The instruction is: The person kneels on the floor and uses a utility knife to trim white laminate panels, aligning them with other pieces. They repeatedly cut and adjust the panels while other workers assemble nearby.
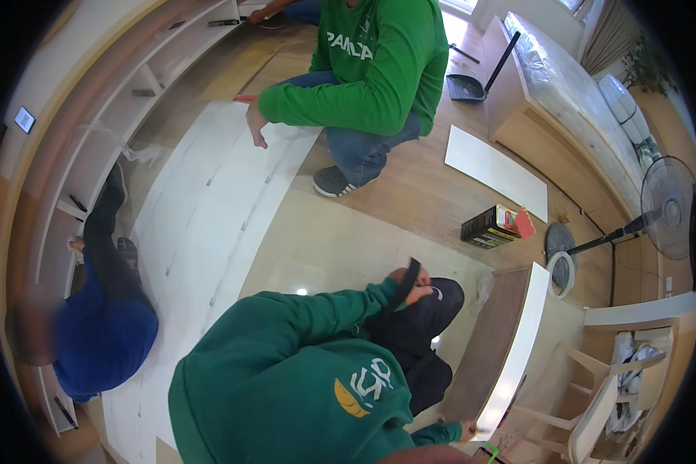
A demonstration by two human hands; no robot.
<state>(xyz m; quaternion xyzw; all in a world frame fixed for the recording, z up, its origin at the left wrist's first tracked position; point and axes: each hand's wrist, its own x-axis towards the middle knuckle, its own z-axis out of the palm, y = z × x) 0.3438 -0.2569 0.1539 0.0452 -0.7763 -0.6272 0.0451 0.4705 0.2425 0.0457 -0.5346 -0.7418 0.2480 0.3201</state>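
My left hand (414, 287) is closed on a black strip (407, 284) above my dark-trousered knee. The strip sticks out past the fingers and its exact kind is unclear. At the lower right, my right hand (465, 430) grips the near end of a long panel (509, 359) with a brown side and a white side. That panel rests beside my knees. Its fingers show small and partly hidden. A bright green object (490, 452) lies close below that hand.
A co-worker in bright green (371, 69) squats ahead beside a long white sheet (209, 193). Another in blue (104, 332) sits left, by white shelving (151, 77). Right are a black box (483, 226), standing fan (642, 224), white board (495, 170), dustpan (466, 87), and chair (595, 410).
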